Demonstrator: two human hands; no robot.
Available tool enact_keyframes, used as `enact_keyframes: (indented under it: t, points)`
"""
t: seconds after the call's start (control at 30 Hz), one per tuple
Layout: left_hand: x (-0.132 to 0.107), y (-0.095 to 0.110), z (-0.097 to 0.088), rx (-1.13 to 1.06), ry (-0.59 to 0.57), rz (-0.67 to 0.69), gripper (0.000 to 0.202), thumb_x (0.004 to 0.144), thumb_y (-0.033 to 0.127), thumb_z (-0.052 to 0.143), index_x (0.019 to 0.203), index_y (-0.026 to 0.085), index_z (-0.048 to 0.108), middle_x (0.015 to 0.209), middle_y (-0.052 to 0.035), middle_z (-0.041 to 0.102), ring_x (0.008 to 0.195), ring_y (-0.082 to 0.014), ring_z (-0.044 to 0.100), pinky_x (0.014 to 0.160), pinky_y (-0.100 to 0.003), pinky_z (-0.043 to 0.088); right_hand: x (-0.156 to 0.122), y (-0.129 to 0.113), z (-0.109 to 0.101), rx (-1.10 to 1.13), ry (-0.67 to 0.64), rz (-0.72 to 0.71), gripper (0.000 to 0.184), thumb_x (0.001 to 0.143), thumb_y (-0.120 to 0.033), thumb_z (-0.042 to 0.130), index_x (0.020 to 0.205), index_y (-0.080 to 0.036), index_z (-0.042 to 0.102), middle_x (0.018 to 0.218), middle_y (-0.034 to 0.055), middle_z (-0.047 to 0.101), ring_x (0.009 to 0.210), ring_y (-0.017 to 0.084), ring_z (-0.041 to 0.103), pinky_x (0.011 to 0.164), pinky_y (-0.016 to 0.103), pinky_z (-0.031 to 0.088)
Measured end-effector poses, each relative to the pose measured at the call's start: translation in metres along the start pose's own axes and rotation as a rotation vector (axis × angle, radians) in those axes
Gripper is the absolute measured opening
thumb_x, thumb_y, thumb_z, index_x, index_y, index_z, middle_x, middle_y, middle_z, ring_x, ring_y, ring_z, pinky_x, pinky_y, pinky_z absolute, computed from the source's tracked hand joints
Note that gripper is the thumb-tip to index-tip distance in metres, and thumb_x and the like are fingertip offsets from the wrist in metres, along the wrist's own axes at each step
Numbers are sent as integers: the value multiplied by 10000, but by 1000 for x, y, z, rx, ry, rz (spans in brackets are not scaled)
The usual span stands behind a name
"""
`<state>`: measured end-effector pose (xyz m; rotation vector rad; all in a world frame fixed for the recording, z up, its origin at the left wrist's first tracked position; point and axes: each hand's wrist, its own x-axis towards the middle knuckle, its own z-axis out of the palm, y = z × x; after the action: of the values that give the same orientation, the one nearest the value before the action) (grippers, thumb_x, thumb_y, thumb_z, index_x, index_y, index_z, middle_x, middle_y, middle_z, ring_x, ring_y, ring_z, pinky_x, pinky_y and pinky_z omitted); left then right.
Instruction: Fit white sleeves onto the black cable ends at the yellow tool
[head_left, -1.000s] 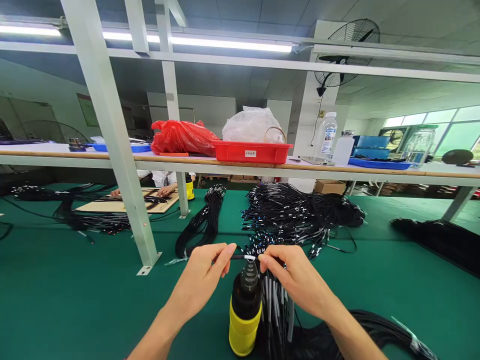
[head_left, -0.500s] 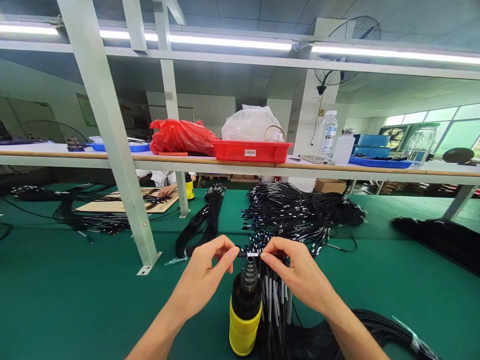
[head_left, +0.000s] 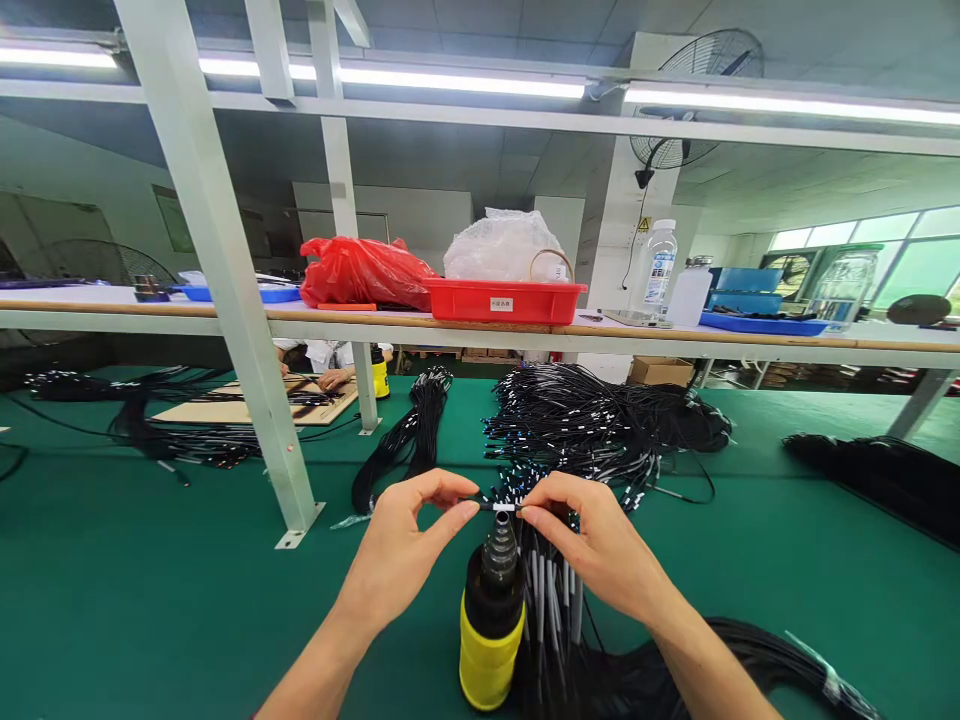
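A thin black cable (head_left: 487, 506) with a white sleeve (head_left: 504, 507) on it is stretched level between my hands. My left hand (head_left: 409, 535) has thumb and forefinger closed about its left part. On the other side my right hand (head_left: 589, 535) pinches the cable just beyond the sleeve. Right under the sleeve is the metal nozzle of a yellow and black heat gun (head_left: 491, 645), which stands upright with the nozzle up. Whether sleeve and nozzle touch, I cannot tell. Behind and beside the gun lie many black cables (head_left: 551, 590) with grey sleeves.
Cable bundles (head_left: 592, 410) with white-marked ends lie farther back on the green table (head_left: 187, 600). A white post (head_left: 247, 300) rises at the left. A shelf across the back holds a red bin (head_left: 506, 303) and bottles. Beyond it, a co-worker's hand (head_left: 335, 379) is over a board.
My left thumb and forefinger have shifted slightly, and more of the black cable shows beside them. The sleeve has moved a touch left above the nozzle. My right hand has hardly moved.
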<state>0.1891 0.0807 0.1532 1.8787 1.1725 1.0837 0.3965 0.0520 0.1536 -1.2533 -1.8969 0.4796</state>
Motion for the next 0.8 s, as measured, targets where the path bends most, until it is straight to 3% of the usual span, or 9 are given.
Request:
enact_keyframes:
  t: [0.23,0.43,0.6,0.8]
  points:
    - [0,3,2,55,-9,11,151,808,342,633,883,243,718,892,-3,726,878,-208,632,815,-318,457,0,1,-2,109,26,45,147,863,-208,558,720,-181,577,690,-24,586,653,123,502,592,230,365]
    - [-3,8,4,238,20,58,453,924,493,416,601,192,519,605,25,566,587,-135,497,552,-243,356,-2,0,-1,42,-33,56,264,933,-324,472,740,-180,580,672,-25,572,617,116,453,566,230,320]
    - [-5,6,3,247,35,58,519,951,507,324,557,194,451,528,40,430,492,-115,371,495,-241,290,-4,-6,4,-43,-66,44,340,967,-311,405,705,-185,581,624,-34,544,573,105,415,550,232,287]
    - [-7,5,-2,219,-26,35,415,923,490,425,640,200,514,610,39,520,589,-129,462,562,-234,350,-4,-2,9,-22,-2,12,288,952,-301,438,708,-183,533,637,-28,541,582,113,432,547,234,305]
